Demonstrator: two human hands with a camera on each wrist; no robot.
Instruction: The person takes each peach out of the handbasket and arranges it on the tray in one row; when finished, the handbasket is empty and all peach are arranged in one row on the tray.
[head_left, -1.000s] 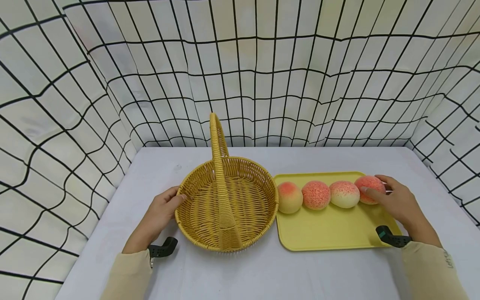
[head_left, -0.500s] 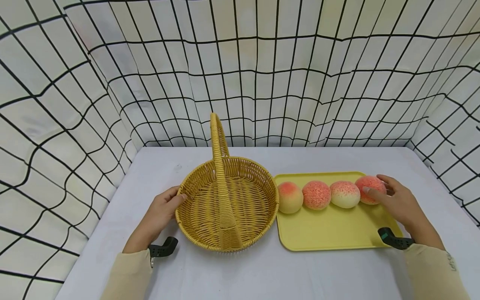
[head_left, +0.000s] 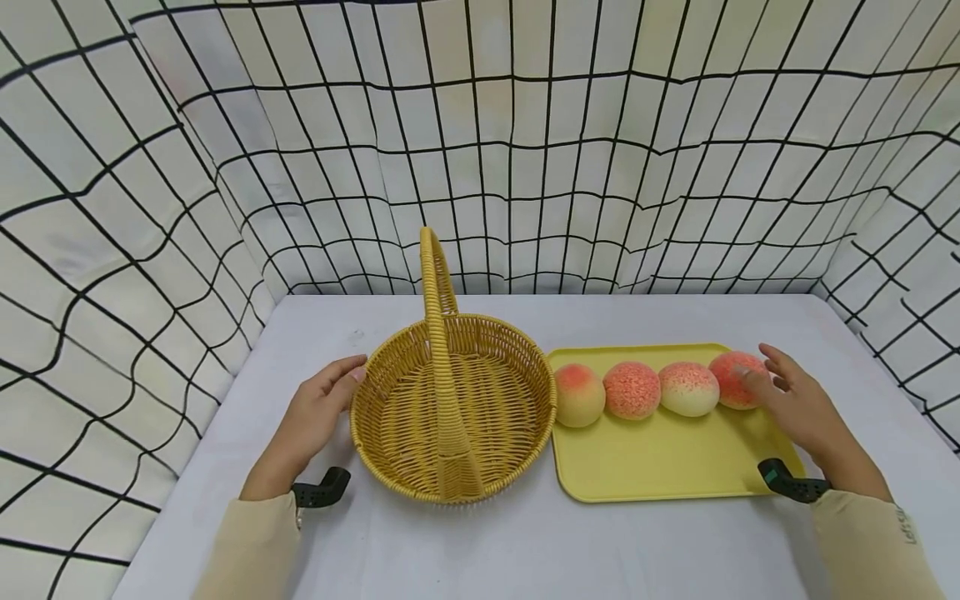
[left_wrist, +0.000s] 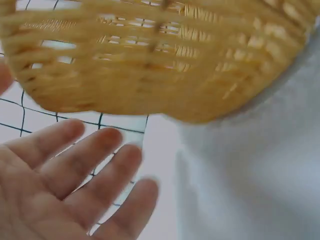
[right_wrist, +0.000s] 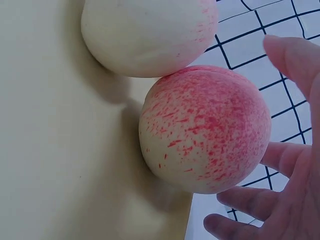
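A round woven basket with a tall handle stands on the table, nothing inside it. My left hand is at its left side, with its fingers extended and spread below the wicker wall in the left wrist view. On a yellow tray lies a row of several peaches. My right hand is around the right side of the rightmost peach. The right wrist view has the thumb apart from this pink-speckled peach, the other fingers loosely bent beside it.
Farther left in the row are a pale speckled peach, a pink one and a yellowish one right at the basket's rim. A white cloth covers the table. White walls with black netting surround it.
My left hand has let go of the basket's rim and drawn slightly away to the left. My right thumb and fingers have spread wider, easing right from the peach. Basket and peaches stay put.
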